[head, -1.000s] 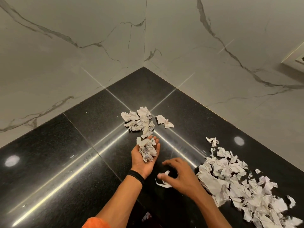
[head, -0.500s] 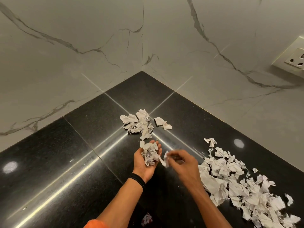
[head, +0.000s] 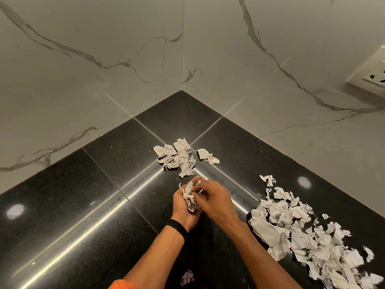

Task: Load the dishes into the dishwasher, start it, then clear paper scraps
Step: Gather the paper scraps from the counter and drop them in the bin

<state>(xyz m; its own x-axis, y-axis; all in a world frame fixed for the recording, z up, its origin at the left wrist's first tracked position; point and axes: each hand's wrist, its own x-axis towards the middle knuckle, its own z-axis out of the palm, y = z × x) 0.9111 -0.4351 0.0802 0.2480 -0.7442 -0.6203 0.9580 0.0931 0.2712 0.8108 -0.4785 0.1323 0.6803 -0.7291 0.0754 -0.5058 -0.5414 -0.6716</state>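
My left hand (head: 183, 207), palm up with a black band on the wrist, cups a bunch of torn paper scraps (head: 190, 200) over the black counter (head: 83, 205). My right hand (head: 216, 200) lies over the left palm with its fingertips on those scraps. A small pile of scraps (head: 177, 157) lies just beyond the hands near the corner, with a separate piece (head: 207, 156) to its right. A large spread of scraps (head: 308, 236) covers the counter to the right of my right forearm.
Grey marble walls (head: 104, 69) meet in a corner behind the counter. A white wall socket (head: 375, 74) sits at the far right. A few coloured bits (head: 187, 278) show below, between my forearms.
My right hand picked a scrap off the counter near the left wrist, carried it up and now presses it into the bunch in my left palm. The left hand stayed nearly still.
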